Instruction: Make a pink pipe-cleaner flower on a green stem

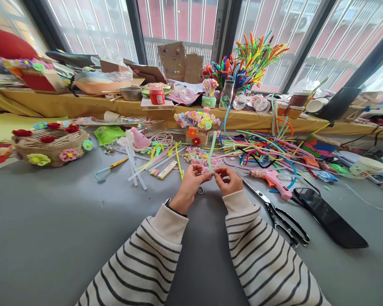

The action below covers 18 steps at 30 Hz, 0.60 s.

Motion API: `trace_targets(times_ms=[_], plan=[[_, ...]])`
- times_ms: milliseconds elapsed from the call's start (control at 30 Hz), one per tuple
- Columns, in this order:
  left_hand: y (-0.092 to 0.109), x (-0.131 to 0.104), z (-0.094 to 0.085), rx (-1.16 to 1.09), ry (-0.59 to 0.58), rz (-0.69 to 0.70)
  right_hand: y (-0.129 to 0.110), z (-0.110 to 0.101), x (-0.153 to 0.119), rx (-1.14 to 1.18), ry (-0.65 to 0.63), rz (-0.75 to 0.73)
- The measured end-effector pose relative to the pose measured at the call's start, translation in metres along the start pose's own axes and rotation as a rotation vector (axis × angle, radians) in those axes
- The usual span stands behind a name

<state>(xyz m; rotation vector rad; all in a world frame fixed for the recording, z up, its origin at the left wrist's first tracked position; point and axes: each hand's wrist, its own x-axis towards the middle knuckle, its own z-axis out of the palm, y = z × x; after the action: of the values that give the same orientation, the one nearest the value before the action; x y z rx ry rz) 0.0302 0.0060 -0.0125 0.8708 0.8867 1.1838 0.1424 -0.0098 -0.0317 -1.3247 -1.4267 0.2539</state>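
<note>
My left hand [191,183] pinches a small pink fuzzy piece [206,170] at the middle of the view. Fingers of my right hand [228,180] are closed on the lower end of a pale green pipe cleaner [211,153], which stands up between the hands. The hands nearly meet, and fingers hide part of both pieces. Just beyond them lies a pile of small pink and pastel pieces [198,156]. A small box of pastel flowers [197,135] stands behind that pile.
Large scissors [271,206], a pink glue gun [274,180] and a black phone [332,216] lie to the right. Many pipe cleaners [258,148] spread behind them. Clear sticks [135,163] and a flower-trimmed woven basket [52,146] are to the left. A cluttered ledge [115,106] runs below the windows.
</note>
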Motion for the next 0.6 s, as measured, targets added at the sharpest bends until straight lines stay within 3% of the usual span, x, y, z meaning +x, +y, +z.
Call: trace_targets(times_ms=[600], plan=[[-0.0007,-0.0001,-0.0010,0.020,0.007,-0.002,-0.0009,0.0011,-0.0016,-0.022,-0.006,0.053]])
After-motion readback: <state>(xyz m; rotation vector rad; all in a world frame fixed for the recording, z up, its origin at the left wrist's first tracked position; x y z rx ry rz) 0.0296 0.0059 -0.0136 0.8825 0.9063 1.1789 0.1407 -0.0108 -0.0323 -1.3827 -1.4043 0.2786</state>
